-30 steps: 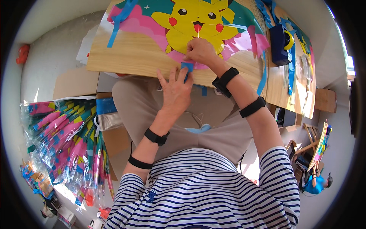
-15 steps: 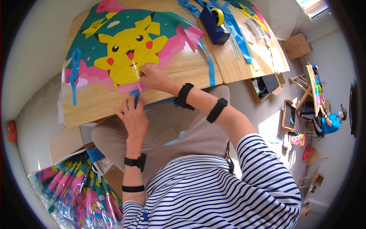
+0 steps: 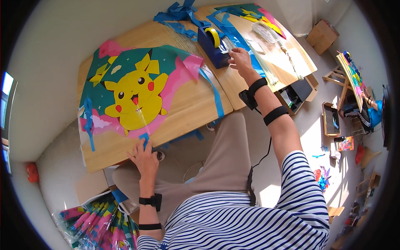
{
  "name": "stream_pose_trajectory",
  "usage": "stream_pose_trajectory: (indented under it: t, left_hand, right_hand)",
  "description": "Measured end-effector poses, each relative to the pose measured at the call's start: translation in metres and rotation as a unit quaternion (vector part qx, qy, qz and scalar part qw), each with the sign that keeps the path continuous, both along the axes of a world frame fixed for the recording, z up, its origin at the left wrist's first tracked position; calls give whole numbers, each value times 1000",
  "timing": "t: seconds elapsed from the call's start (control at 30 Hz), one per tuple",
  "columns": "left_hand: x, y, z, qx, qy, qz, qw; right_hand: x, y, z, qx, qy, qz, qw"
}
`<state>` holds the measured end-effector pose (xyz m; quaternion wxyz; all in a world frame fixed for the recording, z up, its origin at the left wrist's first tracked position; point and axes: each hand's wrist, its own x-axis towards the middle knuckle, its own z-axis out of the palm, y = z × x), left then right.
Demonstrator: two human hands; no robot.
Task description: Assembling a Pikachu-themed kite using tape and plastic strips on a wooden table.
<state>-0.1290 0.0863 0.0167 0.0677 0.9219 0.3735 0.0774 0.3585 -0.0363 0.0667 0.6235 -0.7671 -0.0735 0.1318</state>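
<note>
A kite sheet (image 3: 175,75) with a yellow cartoon figure on green and pink lies on the wooden table. My left hand (image 3: 144,159) is at its lower edge, fingers closed on a short blue ribbon (image 3: 144,137) with some fingers spread out. A thin clear strip runs up the figure's belly from there. Over the table's right part, my right hand (image 3: 241,60) is at the front end of a dark blue tape dispenser (image 3: 214,52) holding a yellow-cored roll. Its fingertips are pinched together; what lies between them is too small to make out.
Blue ribbons (image 3: 177,16) and thin rods lie at the table's back. A clear plastic box (image 3: 266,32) and another kite sheet (image 3: 250,12) are farther right. Bagged kites (image 3: 93,225) stand at lower left. An open box (image 3: 296,96) is below the table's right edge. Another person works far right.
My right hand has left the kite's lower edge and moved right and away to the tape dispenser. My left hand stays on the blue ribbon. The whole view has shifted.
</note>
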Motion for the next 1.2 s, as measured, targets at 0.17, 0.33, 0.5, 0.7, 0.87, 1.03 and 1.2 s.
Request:
stream_pose_trajectory:
  t: [0.17,0.33,0.5,0.7,0.87,1.03,1.2]
  left_hand:
    - [1,0,3,4,-8,-4,1000]
    - [3,-2,4,2,-12,-5,1000]
    - [4,-1,4,-1,-17,-9,1000]
    - [3,-1,2,3,-17,-4,1000]
    - [3,-1,3,2,-13,-6,1000]
    - [4,-1,4,-5,-16,-2,1000]
    - [2,0,3,-4,-12,1,1000]
  right_hand:
    - [23,23,19,-85,13,55,995]
    - [42,27,20,-98,77,73,990]
    - [47,21,14,-52,80,60,994]
    - [27,9,18,42,86,42,994]
    - [27,-3,1,35,69,62,995]
    - [18,-8,-16,74,34,52,995]
    - [-2,-13,-12,148,169,35,974]
